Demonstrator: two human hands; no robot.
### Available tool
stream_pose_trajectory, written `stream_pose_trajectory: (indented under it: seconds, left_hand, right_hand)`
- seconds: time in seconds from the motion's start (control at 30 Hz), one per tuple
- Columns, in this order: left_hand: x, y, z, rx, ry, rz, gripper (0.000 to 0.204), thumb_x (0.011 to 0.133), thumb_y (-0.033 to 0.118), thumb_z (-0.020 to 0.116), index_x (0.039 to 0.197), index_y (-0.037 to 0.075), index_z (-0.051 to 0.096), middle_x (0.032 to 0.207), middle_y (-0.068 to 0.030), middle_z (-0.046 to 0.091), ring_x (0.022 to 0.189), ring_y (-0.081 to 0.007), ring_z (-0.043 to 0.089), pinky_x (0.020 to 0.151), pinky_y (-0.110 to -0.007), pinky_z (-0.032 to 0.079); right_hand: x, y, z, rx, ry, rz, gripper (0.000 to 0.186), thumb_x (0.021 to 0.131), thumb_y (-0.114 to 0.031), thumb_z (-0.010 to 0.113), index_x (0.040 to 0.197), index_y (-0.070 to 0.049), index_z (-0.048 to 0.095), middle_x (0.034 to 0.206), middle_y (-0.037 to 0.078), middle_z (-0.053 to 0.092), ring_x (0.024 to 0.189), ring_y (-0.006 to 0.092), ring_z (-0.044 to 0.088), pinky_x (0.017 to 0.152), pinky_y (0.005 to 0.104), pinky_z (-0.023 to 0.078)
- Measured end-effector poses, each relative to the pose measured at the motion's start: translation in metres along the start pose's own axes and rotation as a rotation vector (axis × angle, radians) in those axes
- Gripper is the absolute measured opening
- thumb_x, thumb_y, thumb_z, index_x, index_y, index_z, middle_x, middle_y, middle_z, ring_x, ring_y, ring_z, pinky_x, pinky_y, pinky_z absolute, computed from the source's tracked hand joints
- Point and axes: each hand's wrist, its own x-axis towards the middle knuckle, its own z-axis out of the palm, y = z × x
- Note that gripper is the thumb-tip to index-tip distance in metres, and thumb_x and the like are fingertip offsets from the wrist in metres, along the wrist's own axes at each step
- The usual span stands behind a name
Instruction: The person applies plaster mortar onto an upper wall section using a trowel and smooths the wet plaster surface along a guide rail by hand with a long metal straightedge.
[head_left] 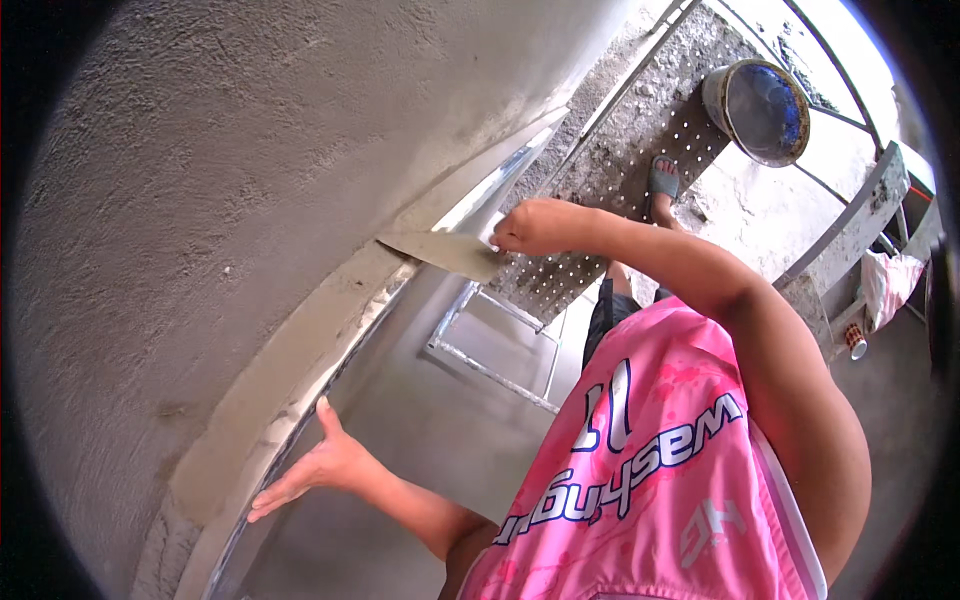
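Note:
My right hand (532, 227) is closed on a metal trowel (445, 254), mostly around a handle hidden by the fingers. The flat blade rests against a smooth band of wet mortar (262, 385) along the edge of the rough grey wall (180, 170). Lower left, my left hand (318, 458) is empty, thumb and fingers spread, beside a long pale straight strip (340, 358) that borders the mortar band. Whether its fingertips touch the strip I cannot tell.
A perforated platform (560, 282) lies under my sandalled foot (664, 178). A metal bucket (716, 100) stands at upper right, beside rails and curved grey boards (850, 220). A white bag (885, 285) and small cup (855, 340) are at right; a metal frame (480, 355) is below.

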Motion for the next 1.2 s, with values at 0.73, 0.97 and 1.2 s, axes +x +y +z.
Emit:
stream_pose_trajectory:
  seconds: [0.73,0.97,1.2]
  left_hand:
    - [-0.012,-0.006,0.025,-0.060,0.067,-0.017,0.153,0.066,0.077,0.077,0.156,-0.007,-0.014,0.162,-0.0351,-0.016,0.150,-0.0564,-0.003,0.111,-0.079,0.006]
    - [-0.023,-0.010,0.029,-0.096,0.060,-0.024,0.135,0.072,0.073,0.076,0.156,-0.005,0.005,0.159,-0.0337,0.008,0.148,-0.0562,0.017,0.108,-0.081,0.017]
    - [-0.029,-0.007,0.037,-0.232,0.129,-0.050,0.115,0.071,0.066,0.078,0.150,-0.001,0.031,0.159,-0.0239,0.027,0.145,-0.0492,0.032,0.107,-0.079,0.024]
  right_hand:
    - [-0.117,0.141,-0.018,-0.349,0.109,0.016,0.049,0.103,-0.041,0.050,0.087,0.002,0.067,0.064,0.017,0.059,0.062,0.0303,0.062,0.064,0.0460,0.051]
    - [-0.154,0.188,-0.070,-0.690,-0.428,0.311,0.032,0.092,-0.031,0.062,0.099,-0.001,0.069,0.082,0.018,0.070,0.073,0.0301,0.070,0.066,0.0450,0.055]
    - [-0.133,0.191,-0.101,-0.385,-0.283,0.649,0.035,0.091,-0.033,0.067,0.103,-0.001,0.071,0.082,0.015,0.070,0.071,0.0233,0.068,0.065,0.0401,0.056]
